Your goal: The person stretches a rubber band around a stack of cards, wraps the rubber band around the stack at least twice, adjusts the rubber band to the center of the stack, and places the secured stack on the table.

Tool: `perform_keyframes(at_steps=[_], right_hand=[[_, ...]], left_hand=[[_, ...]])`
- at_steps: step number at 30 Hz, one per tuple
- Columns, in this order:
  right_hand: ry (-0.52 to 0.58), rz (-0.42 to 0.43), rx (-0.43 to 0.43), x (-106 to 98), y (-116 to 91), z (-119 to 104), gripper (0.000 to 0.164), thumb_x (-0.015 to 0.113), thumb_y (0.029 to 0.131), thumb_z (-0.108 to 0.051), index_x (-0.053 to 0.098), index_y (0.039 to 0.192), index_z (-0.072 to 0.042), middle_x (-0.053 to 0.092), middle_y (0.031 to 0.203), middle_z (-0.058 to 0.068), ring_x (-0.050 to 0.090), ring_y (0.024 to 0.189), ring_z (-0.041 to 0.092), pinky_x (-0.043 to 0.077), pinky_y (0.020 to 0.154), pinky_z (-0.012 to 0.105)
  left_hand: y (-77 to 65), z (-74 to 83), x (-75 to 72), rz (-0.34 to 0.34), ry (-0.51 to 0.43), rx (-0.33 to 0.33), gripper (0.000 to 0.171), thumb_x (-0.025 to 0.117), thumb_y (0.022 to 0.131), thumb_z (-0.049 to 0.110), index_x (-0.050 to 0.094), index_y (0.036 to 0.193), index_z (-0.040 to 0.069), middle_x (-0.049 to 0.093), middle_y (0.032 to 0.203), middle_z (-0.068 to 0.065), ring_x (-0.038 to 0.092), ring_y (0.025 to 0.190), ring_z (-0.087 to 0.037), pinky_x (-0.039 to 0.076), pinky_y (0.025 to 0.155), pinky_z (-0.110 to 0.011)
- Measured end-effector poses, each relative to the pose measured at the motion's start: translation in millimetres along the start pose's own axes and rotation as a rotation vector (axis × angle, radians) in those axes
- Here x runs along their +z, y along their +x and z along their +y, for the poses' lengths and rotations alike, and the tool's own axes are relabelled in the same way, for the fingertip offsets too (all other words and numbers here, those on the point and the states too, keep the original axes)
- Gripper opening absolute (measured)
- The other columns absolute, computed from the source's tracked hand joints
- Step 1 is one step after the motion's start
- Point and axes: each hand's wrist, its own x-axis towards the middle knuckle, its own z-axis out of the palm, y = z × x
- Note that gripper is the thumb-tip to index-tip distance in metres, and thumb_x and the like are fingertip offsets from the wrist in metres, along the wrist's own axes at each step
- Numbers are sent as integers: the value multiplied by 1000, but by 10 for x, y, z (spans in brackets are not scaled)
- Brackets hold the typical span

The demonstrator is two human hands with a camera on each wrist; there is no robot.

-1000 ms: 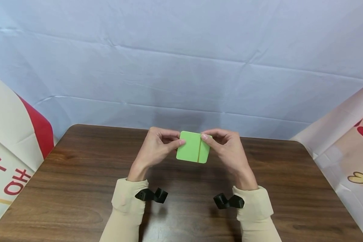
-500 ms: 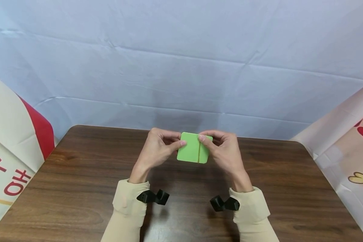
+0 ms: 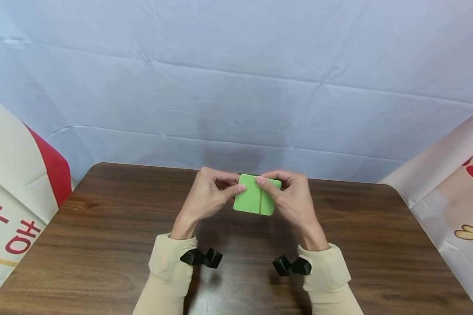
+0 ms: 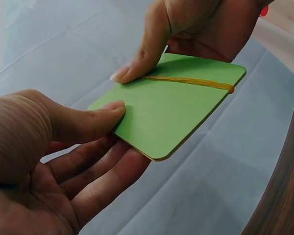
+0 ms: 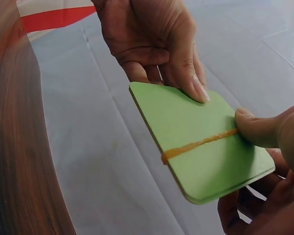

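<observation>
Both hands hold up a thin green square card point(image 3: 247, 199) with rounded corners above the table. My left hand point(image 3: 206, 194) pinches its left side, thumb on the face and fingers behind. My right hand point(image 3: 296, 199) grips the upper right part, its thumb pressed on the face at the upper end of a yellow-brown rubber band point(image 4: 196, 82). That band runs straight across the card, nearer the right edge, and wraps over the lower edge. In the right wrist view the card point(image 5: 186, 117) shows a layered edge at one side. Its back is hidden.
The dark wood table point(image 3: 102, 227) lies below the hands. A pale blue-white cloth point(image 3: 236, 87) hangs behind its far edge. Printed banners flank it at the left point(image 3: 15, 197) and right point(image 3: 453, 218). Black wrist cameras point(image 3: 202, 257) sit at both cuffs.
My right thumb has slid left across the card, from the right of the rubber band onto its upper end. The card and left hand have shifted slightly right and down.
</observation>
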Motion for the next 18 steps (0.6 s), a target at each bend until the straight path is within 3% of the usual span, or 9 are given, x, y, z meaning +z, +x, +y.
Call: perform_keyframes(at_steps=[8, 18], right_hand=[[0, -12, 48, 16, -13, -5, 20, 82, 88, -21, 81, 93, -2, 76, 86, 11, 67, 67, 18, 55, 56, 30], [74, -46, 84, -36, -10, -7, 22, 80, 91, -21, 80, 101, -1, 76, 91, 9, 67, 70, 17, 55, 59, 29]], left_hand=[[-4, 10, 19, -30, 10, 20, 15, 78, 85, -4, 79, 100, -2, 75, 77, -7, 66, 60, -16, 53, 55, -27], [6, -1, 15, -22, -20, 9, 16, 78, 84, -5, 80, 100, -1, 75, 78, -8, 69, 64, -34, 53, 57, -27]])
